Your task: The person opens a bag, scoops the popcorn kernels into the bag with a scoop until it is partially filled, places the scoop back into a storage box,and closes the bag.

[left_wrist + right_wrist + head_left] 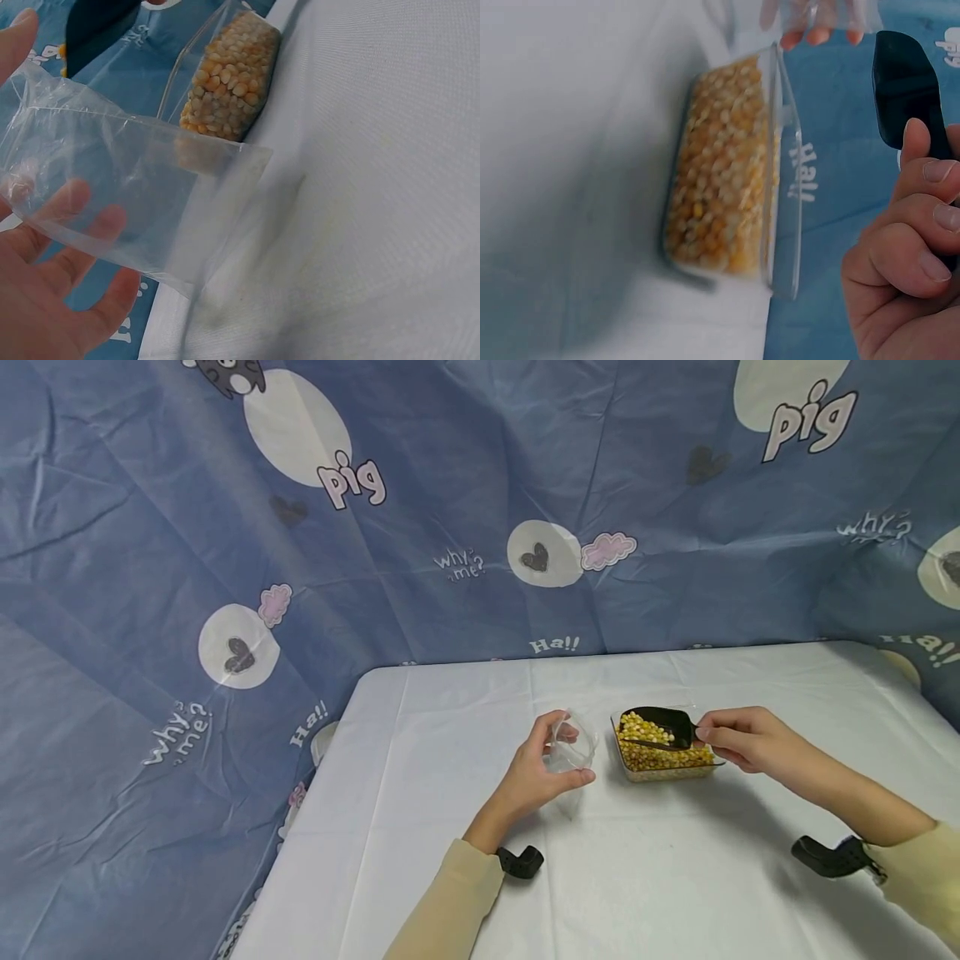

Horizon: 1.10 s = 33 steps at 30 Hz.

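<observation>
My left hand [534, 775] holds a clear plastic bag [576, 750] by its mouth, with the thumb on the near side and the fingers on the far side. The left wrist view has the bag [142, 172] hanging thin and see-through, with no kernels showing inside. In my right hand [750, 742] is the handle of a black scoop [681, 727], heaped with yellow corn kernels [643, 730]. The scoop is over a clear rectangular container [667, 774] of corn, to the right of the bag. From the right wrist, my fingers [907, 255] curl round the scoop's handle.
A white cloth covers the table [645, 877]. Behind it and to the left hangs a blue printed curtain [450, 510]. Black wrist mounts [521, 862] stick out from both forearms, close over the table.
</observation>
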Each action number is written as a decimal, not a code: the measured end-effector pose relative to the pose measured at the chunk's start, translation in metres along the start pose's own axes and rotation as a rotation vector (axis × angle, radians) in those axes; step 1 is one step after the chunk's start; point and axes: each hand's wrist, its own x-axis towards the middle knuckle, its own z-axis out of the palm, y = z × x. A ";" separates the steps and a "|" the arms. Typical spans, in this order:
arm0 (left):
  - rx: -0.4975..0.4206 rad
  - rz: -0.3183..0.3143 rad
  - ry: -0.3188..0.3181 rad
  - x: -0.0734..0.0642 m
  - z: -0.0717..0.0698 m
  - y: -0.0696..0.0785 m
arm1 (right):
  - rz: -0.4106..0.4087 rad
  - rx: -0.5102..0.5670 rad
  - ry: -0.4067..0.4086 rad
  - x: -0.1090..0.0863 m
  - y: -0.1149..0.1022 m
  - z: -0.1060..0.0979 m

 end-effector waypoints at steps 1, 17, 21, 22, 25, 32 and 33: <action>0.002 0.002 -0.001 0.000 0.000 0.000 | 0.001 0.000 0.001 0.001 -0.002 0.002; 0.008 0.008 -0.021 0.000 -0.002 0.000 | -0.039 -0.013 -0.046 0.013 -0.029 0.018; 0.018 0.019 -0.027 0.000 -0.001 0.000 | -0.032 -0.016 -0.057 0.016 -0.034 0.020; 0.020 0.021 -0.030 0.000 0.000 0.000 | -0.029 -0.014 -0.062 0.017 -0.035 0.021; 0.013 0.014 -0.041 -0.001 0.000 0.001 | -0.028 -0.014 -0.074 0.019 -0.038 0.022; 0.012 0.010 -0.062 -0.002 0.000 0.003 | -0.047 -0.040 -0.114 0.024 -0.041 0.027; 0.015 0.008 -0.063 -0.002 0.000 0.004 | -0.050 -0.045 -0.117 0.024 -0.041 0.027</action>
